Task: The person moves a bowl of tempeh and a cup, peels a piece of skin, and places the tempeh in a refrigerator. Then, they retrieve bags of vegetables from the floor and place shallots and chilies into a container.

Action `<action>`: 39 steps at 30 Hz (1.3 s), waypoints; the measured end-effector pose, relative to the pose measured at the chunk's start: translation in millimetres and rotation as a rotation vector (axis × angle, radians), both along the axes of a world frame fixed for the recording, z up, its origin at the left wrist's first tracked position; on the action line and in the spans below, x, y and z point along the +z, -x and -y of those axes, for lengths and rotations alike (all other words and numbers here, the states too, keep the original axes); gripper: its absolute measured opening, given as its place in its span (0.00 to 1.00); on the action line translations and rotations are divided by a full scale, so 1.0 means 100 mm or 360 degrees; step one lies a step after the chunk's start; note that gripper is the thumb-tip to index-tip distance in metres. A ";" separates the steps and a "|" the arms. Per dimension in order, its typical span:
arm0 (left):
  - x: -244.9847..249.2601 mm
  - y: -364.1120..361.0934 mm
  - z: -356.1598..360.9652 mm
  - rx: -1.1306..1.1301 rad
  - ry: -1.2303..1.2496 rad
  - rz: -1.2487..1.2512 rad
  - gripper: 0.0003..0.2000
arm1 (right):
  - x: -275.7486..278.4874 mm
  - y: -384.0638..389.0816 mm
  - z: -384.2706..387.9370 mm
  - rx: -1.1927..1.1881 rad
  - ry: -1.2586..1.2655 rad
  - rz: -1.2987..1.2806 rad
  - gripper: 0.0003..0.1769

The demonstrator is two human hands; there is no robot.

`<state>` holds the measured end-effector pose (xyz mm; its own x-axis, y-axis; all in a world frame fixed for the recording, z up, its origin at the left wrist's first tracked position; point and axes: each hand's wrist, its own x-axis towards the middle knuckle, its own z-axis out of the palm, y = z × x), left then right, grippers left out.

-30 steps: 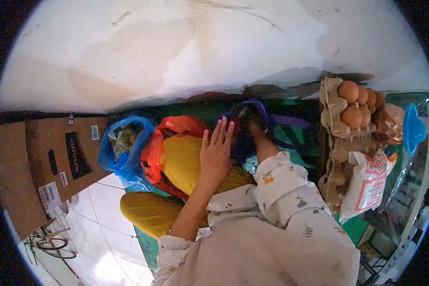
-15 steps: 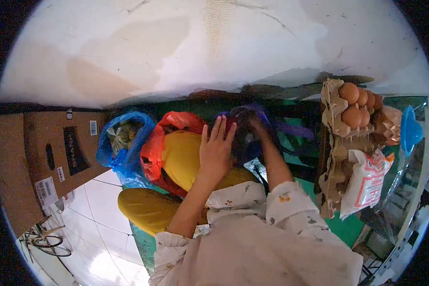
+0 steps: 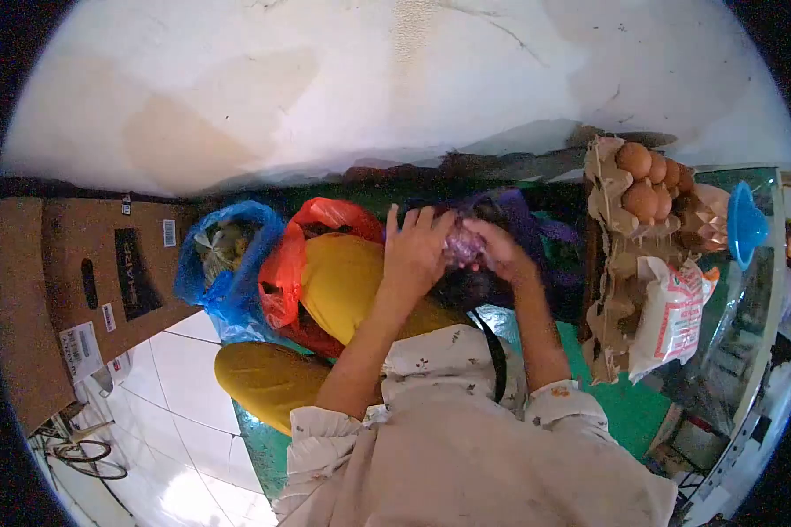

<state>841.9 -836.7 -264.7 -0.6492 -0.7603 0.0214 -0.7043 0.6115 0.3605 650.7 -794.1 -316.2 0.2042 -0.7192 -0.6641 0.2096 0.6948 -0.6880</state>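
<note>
Between my two hands is a small clear plastic bag with purplish contents, held above my lap; what is inside is too blurred to name. My left hand grips its left side, fingers pointing up and partly curled. On the other side, my right hand is closed on the bag, thumb and fingers pressed in. Just behind and below my right hand lies a dark purple and black bag. A red plastic bag rests left of my left hand, against my yellow-clad knee.
A blue plastic bag with wrapped goods stands farther left, beside a large cardboard box. On the right are egg trays with brown eggs, a white packet and a blue plastic dish. A stained wall rises ahead.
My right hand has come up out of the dark purple bag with the small clear bag. My left hand has shifted slightly right and now grips it too.
</note>
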 end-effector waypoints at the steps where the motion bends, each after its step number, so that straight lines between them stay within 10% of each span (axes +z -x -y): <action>1: 0.03 0.00 0.01 0.0000 -0.0005 -0.0005 0.34 | 0.00 0.04 0.02 0.0093 0.0076 0.0232 0.20; 8: 0.26 -0.16 -0.07 0.0200 0.0071 -0.0592 0.27 | -1.19 0.39 0.46 0.0460 0.0747 -0.2006 0.21; 27: 0.36 -1.09 -0.74 0.1415 -0.0945 -0.2168 0.29 | -2.10 0.38 0.12 0.0619 0.0415 -0.2410 0.21; 39: 0.33 -1.40 -0.57 0.1661 -0.0839 -0.2550 0.27 | -0.52 0.13 0.29 0.1149 0.0633 -0.2684 0.21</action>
